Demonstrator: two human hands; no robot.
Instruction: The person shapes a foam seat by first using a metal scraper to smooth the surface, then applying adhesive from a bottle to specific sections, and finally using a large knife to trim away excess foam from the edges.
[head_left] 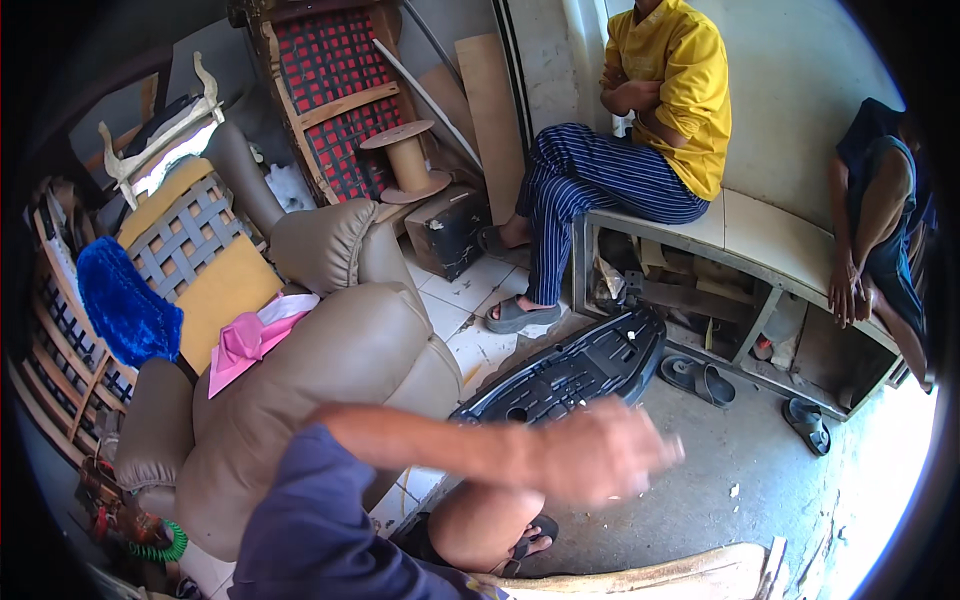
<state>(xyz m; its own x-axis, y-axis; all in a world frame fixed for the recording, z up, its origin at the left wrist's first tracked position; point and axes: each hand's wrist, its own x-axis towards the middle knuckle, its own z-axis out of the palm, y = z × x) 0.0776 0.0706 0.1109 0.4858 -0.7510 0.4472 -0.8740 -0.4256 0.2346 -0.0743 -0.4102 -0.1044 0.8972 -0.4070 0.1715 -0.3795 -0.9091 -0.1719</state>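
Hand (600,450) blurred, one black panel (570,370), two sandals (700,380)

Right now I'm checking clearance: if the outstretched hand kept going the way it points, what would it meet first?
Likely nothing close: the hand, blurred and apparently a left hand, points right over bare concrete floor. Farther along lies a dark sandal, though depth is unclear.

a padded armchair (330,370) stands left of the plastic panel (570,370) on the floor.

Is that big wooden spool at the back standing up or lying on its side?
Standing up. The wooden spool rests on one round end atop a dark box, with its other round end facing upward and its core vertical.
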